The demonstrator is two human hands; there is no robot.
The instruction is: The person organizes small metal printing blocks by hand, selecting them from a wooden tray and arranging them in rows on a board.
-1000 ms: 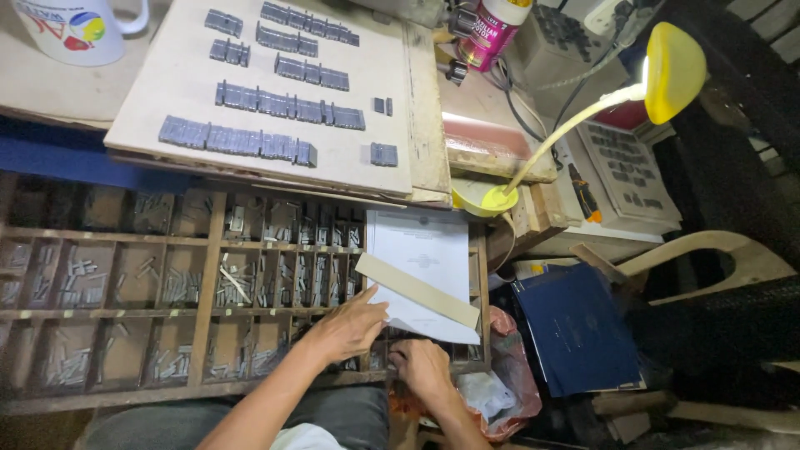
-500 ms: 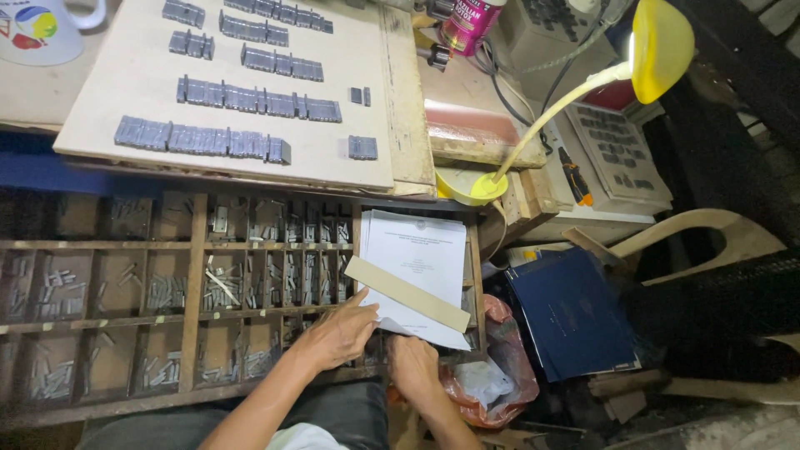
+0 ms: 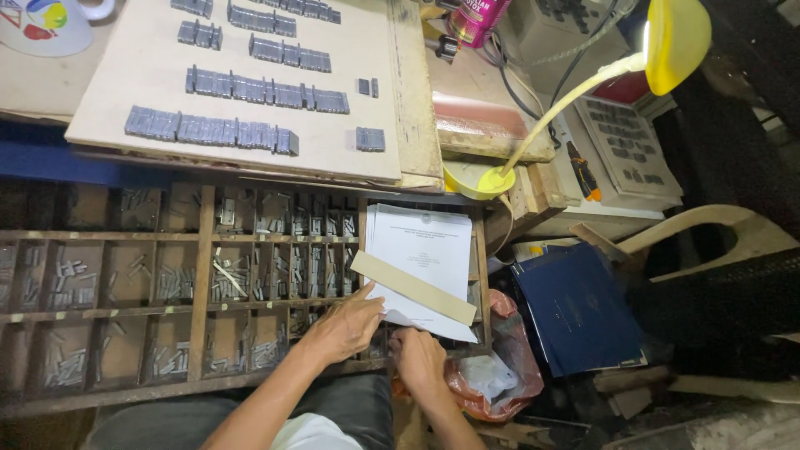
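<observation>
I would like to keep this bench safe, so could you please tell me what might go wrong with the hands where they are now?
1. The left hand presses the lower edge of the paper stack, which lies loose over the type case under a wooden strip; a nudge might slide both into the compartments.
2. The right hand works at the case's front edge above the plastic bag; small type could drop in there.

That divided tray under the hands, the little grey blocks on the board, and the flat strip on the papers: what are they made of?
The tray looks like worn, unfinished wood, dark and grainy. The grey blocks look like dull metal, with a matte grey sheen. The flat strip seems pale wood or card; hard to tell.
</observation>
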